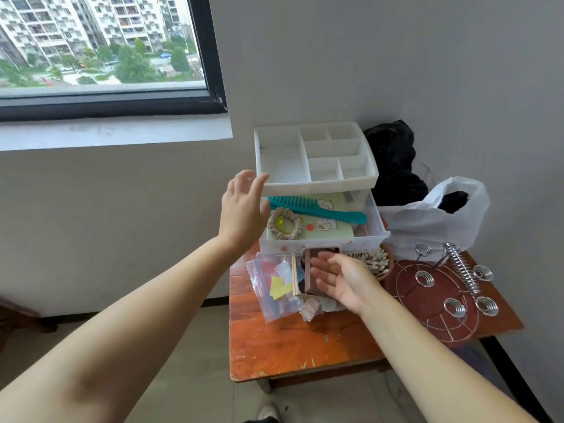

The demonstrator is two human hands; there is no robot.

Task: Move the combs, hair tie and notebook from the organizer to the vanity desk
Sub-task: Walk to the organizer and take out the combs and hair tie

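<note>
Left hand (244, 206), fingers spread, is hovering beside the organizer (317, 178) drawer holding comb (317, 209), hair tie (285, 227), and notebook (329, 228). Right hand (341, 279) is hanging open, gripping nothing.

Head view, down over organizer (316, 166)

Pale walls (396, 56); dark-framed window (207, 56) showing apartment blocks; orange wooden table (305, 346) on tiled floor (189, 377).

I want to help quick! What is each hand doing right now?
Left hand: open, holding nothing, fingers by the organizer top tray's corner.
Right hand: open, palm up, holding nothing, below the pulled-out drawer.
</note>
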